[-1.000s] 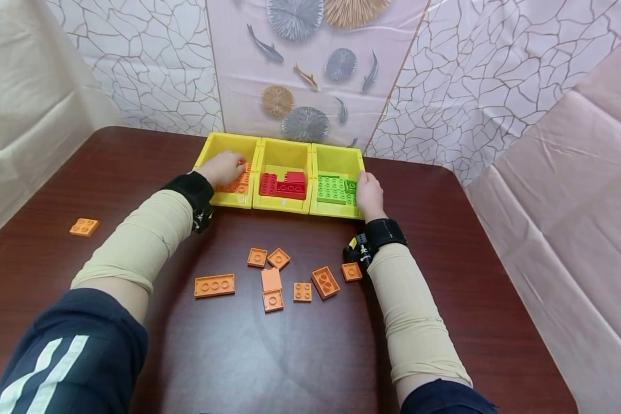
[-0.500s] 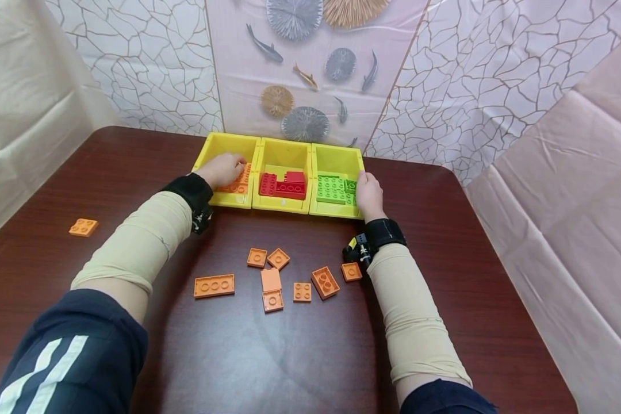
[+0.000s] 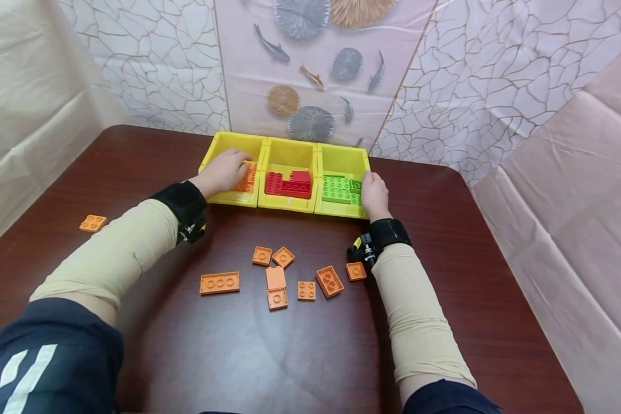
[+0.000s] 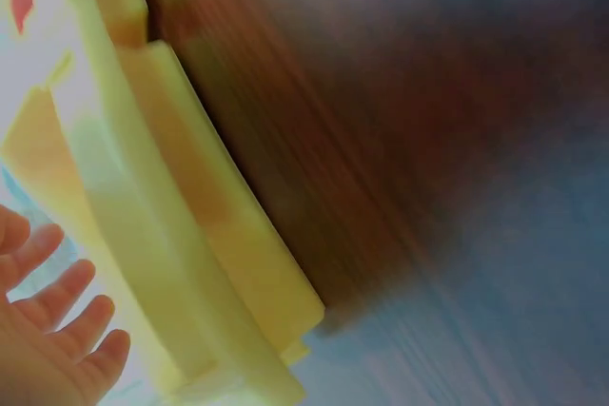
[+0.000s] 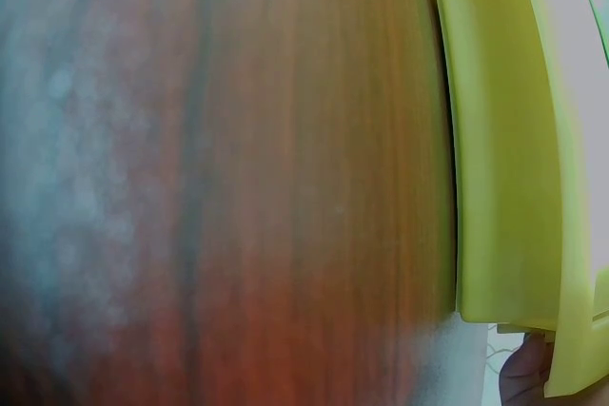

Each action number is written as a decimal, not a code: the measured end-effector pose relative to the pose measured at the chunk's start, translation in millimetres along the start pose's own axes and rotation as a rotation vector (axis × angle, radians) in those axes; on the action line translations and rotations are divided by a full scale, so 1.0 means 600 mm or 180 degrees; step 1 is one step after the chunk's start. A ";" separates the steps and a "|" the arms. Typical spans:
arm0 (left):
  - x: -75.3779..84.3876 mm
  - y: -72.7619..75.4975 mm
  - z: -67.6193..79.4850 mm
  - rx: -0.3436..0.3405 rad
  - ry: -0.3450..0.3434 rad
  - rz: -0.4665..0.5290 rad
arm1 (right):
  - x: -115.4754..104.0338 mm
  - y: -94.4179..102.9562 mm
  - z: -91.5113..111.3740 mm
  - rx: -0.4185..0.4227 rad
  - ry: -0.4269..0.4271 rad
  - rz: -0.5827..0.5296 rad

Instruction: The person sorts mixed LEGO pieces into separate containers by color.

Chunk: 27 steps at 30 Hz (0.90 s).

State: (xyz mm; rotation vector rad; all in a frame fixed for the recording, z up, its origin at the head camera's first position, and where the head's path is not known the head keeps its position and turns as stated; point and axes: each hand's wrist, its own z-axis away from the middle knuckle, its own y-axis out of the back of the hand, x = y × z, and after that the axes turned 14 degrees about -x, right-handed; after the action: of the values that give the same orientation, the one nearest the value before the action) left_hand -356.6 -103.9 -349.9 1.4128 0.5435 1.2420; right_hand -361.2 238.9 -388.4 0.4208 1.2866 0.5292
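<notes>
A row of three joined yellow bins [image 3: 291,150] stands at the back of the table. My left hand [image 3: 225,171] is over the left bin, which holds orange building blocks [image 3: 246,179]. In the left wrist view its fingers [image 4: 68,294] are spread and loosely bent, with nothing between them, beside the yellow rim. At the far right end, my right hand [image 3: 375,195] grips the side rim of the right bin, next to green blocks [image 3: 337,190]. Only a dark bit of that hand [image 5: 526,368] shows under the rim in the right wrist view.
Red blocks [image 3: 290,184] lie in the middle bin. Loose orange blocks are scattered on the brown table [image 3: 290,356] between the forearms, including a long one [image 3: 219,283] and a deeper one [image 3: 329,282]. Another orange block [image 3: 92,223] lies far left. Patterned cloth hangs behind.
My left hand has lifted a little and its forearm has swung left and down. The right hand keeps its hold on the bin. The head view has shifted slightly; the blocks stay put.
</notes>
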 end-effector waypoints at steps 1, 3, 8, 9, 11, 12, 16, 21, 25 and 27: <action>0.005 -0.001 0.006 0.0056 -0.0065 -0.0002 | 0.000 0.001 0.001 0.0001 0.0001 0.0011; 0.017 -0.005 0.019 0.0148 -0.0175 0.0000 | 0.001 0.002 0.002 -0.0009 -0.0011 0.0027; 0.053 -0.017 0.049 0.0370 -0.0429 -0.0072 | 0.001 0.002 0.001 -0.0030 -0.0029 0.0086; 0.060 -0.020 0.052 0.0426 -0.0514 -0.0109 | 0.001 0.002 0.000 -0.0040 -0.0016 0.0103; 0.079 -0.028 0.058 0.0505 -0.0741 -0.0171 | 0.000 0.003 0.000 -0.0060 0.0021 0.0124; 0.090 -0.032 0.060 0.0520 -0.0874 -0.0212 | -0.001 0.003 -0.001 -0.0077 0.0041 0.0128; 0.148 -0.062 0.062 0.0304 -0.1451 -0.0473 | 0.000 0.007 -0.003 -0.0114 0.0111 0.0206; 0.236 -0.108 0.068 -0.0311 -0.2054 -0.1068 | 0.000 0.011 -0.004 -0.0168 0.0146 0.0245; 0.294 -0.142 0.078 -0.0507 -0.2407 -0.1575 | 0.000 0.009 -0.003 -0.0208 0.0124 0.0242; 0.313 -0.156 0.082 -0.0554 -0.2445 -0.1802 | 0.000 0.008 -0.004 -0.0214 0.0105 0.0232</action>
State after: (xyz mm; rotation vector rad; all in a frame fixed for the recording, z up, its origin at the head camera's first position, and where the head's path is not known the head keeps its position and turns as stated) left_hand -219.9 62.8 -356.2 1.3325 0.2531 0.2431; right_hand -364.1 242.8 -386.1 0.4054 1.2849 0.6413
